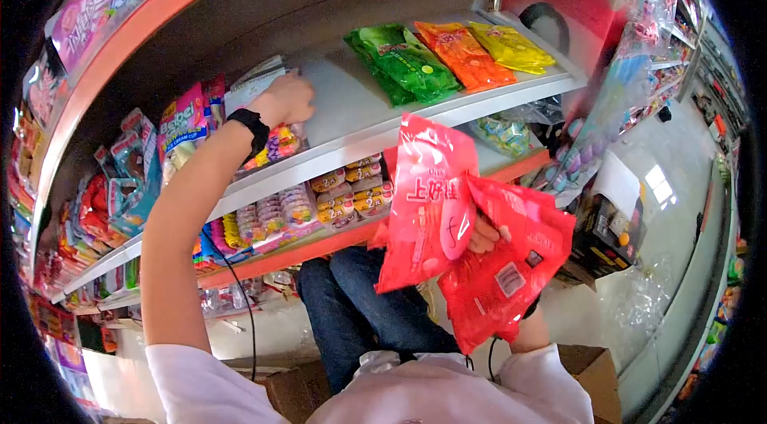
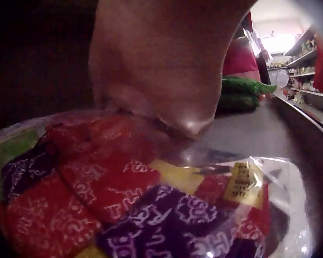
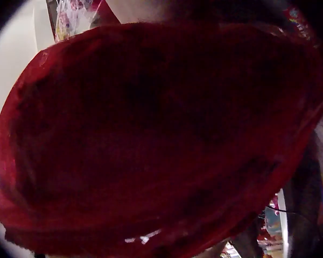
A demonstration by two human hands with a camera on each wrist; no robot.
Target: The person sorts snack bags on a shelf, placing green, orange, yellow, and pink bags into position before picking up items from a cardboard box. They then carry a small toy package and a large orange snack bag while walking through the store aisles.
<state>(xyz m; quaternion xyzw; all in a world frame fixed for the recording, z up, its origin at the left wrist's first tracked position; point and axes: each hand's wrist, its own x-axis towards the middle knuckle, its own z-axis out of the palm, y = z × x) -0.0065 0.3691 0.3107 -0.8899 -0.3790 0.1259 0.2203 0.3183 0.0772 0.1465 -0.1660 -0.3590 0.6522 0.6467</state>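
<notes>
Two or more red bags (image 1: 427,204) hung in the right hand (image 1: 482,237), in front of the shelf (image 1: 335,116) and above the person's knees. Its fingers gripped them where they overlapped; one bag stood nearly upright while another tilted outward. The left hand (image 1: 289,100) was well apart from the right, over a clear bag (image 2: 134,215) with red and purple contents on the shelf; whether its fingers pinched anything could not be told. Green bags (image 1: 403,64), an orange bag (image 1: 463,56) and a yellow bag (image 1: 511,47) lay farther along.

The red bags looked light for their bulk, soft and puffed, with shiny film likely to slide against itself. Their contents might have been brittle, so squeezing the full middle seemed unwise. A flat end seam looked the best place to pinch one alone; for the whole bunch, a broad, gentle grip with a palm beneath would have steadied the sagging ends.
</notes>
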